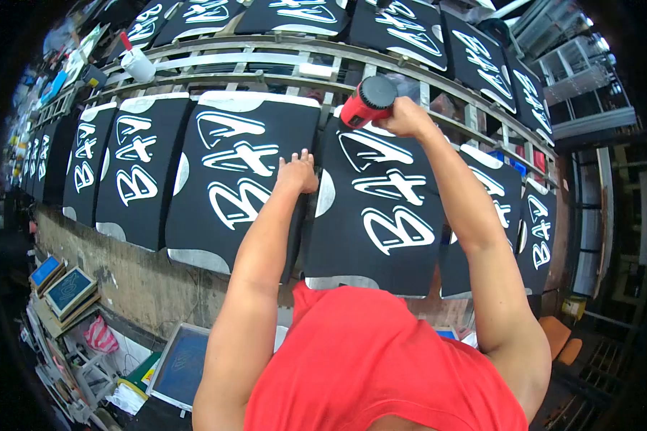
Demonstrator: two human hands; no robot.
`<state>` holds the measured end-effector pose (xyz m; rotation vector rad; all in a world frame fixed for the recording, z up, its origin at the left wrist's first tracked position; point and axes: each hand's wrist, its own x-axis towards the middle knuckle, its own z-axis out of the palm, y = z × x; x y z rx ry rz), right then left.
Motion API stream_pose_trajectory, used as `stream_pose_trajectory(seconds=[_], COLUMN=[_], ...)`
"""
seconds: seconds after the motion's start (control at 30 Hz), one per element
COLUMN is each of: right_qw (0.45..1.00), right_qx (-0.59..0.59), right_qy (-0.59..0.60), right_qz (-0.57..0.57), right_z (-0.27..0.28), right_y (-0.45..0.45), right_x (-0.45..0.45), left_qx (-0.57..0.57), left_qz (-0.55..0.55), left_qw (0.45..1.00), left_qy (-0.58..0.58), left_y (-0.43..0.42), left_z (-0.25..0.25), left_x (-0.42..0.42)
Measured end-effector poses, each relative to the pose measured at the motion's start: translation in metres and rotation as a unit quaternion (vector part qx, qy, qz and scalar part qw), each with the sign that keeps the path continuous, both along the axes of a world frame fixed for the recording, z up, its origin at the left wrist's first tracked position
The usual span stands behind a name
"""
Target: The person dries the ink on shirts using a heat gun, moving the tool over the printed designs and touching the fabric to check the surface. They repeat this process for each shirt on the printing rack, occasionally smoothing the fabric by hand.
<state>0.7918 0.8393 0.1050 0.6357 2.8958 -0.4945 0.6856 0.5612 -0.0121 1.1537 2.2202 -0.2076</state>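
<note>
My right hand (405,118) is closed round the handle of a red heat gun (361,108) with a round black end cap. The heat gun is over the top of a black fabric panel (331,241) printed with white "BAY" lettering; its nozzle is hidden. My left hand (299,172) rests with fingers stretched out on the right edge of the neighbouring black fabric panel (183,233), which bears the same print. Nothing shows in that hand.
More printed black panels (127,118) lie to both sides, with another row (287,25) behind a slatted rail (244,57). A white cup (138,66) with a red handle stands on the rail. Framed screens (70,291) and a pink striped bag (101,334) are at lower left.
</note>
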Motion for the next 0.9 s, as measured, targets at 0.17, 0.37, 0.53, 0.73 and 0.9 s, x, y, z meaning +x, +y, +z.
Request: stream_pose_trajectory(seconds=[0.17, 0.37, 0.53, 0.73, 0.9], right_qw=[0.992, 1.0, 0.998, 0.994, 0.992], right_qx=[-0.092, -0.022, 0.037, 0.01, 0.078], right_qy=[0.066, -0.008, -0.036, -0.076, -0.027], right_qz=[0.058, 0.014, -0.036, -0.074, -0.09], right_z=[0.017, 0.042, 0.013, 0.04, 0.046], right_y=[-0.022, -0.032, 0.012, 0.017, 0.025], right_x=[-0.001, 0.006, 0.026, 0.062, 0.101], left_qx=[0.0, -0.011, -0.013, -0.002, -0.001], left_qz=[-0.013, 0.007, -0.014, -0.001, 0.004], left_qw=[1.0, 1.0, 1.0, 1.0, 1.0], left_qy=[0.016, -0.017, 0.011, 0.001, -0.005], left_y=[0.0, 0.002, 0.003, 0.002, 0.002], left_z=[-0.007, 0.009, -0.007, 0.001, 0.0], left_x=[-0.002, 0.001, -0.002, 0.001, 0.001])
